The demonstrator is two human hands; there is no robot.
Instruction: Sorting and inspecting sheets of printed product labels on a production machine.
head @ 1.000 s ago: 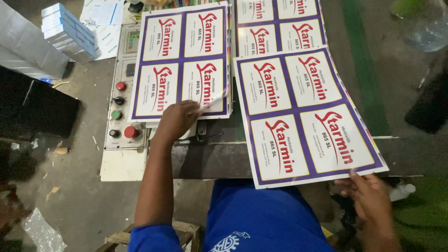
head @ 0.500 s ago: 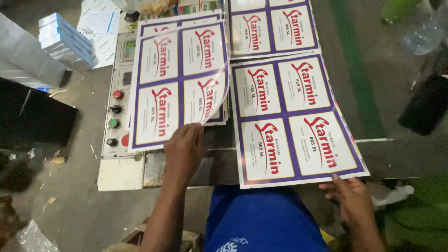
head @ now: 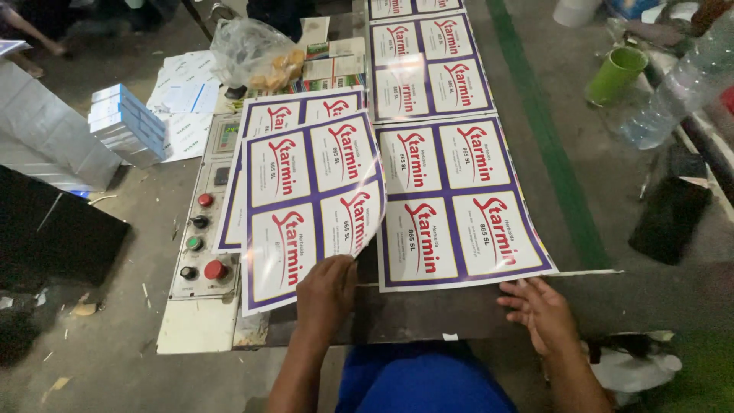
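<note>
My left hand grips the lower edge of a glossy printed label sheet, white panels with red lettering and purple borders, lifted and curling above another like sheet on the stack beneath. My right hand rests fingers spread on the dark table edge, touching the lower right corner of a flat label sheet. Another label sheet lies farther up the same line.
A control panel with red, green and black buttons sits left of the sheets. A plastic bag, stacked blue-white boxes, a green cup and a clear bottle lie around. A green floor stripe runs right.
My left hand has picked up the left sheet by its lower edge and lifted it off the stack. My right hand moved up to the table edge by the right sheet.
</note>
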